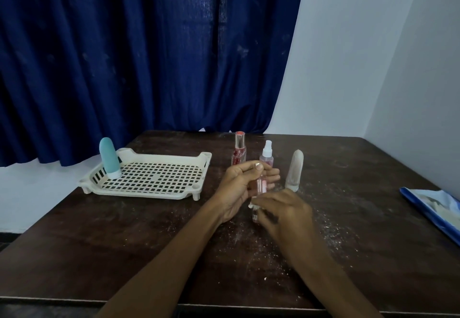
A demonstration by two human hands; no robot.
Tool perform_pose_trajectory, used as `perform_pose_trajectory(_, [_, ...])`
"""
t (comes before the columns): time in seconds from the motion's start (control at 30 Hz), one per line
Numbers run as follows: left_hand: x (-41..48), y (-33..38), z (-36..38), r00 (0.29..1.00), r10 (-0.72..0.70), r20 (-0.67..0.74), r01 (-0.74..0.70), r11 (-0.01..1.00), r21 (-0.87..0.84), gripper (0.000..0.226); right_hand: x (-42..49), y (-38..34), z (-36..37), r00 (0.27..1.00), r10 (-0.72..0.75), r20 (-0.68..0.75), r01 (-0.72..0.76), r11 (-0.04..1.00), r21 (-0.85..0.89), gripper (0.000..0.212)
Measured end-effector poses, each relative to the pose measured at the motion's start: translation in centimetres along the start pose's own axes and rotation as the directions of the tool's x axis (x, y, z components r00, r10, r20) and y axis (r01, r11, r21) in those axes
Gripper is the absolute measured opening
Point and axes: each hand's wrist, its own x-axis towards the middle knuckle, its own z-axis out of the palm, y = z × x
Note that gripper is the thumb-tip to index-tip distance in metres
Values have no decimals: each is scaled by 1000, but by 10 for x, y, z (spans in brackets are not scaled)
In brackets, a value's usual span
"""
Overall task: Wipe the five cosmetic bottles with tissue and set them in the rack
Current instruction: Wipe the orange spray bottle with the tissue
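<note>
Wiping seems in hand just right of the rack [149, 192]: left hand [236, 188] grips the pink bottle [260, 184], right hand [286, 215] pinches tissue [252, 205] to its lower end, and next comes standing it in the rack.

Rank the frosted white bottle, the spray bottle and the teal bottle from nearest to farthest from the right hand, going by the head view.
1. Frosted white bottle, just beyond the right hand, slightly to its right.
2. Spray bottle, farther back, behind the left hand holding the pink bottle.
3. Teal bottle, far left, standing in the rack.
</note>
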Motion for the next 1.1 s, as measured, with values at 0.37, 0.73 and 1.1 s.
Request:
perform_pose_trajectory(0.37, [3,0,-4,1000,-23,-7,24,1000,18,27,-6,2,0,991,-17,135,11,999,50,28])
perform_pose_trajectory(0.73, [1,-1,-1,999,-44,27,43,998,48,33,-7,8,-7,977,211,41,-215,966,144,19])
perform_pose_trajectory(1.1, [0,-2,-1,999,-7,51,4,998,57,23,22,12,-6,989,144,-39,-135,975,177,36])
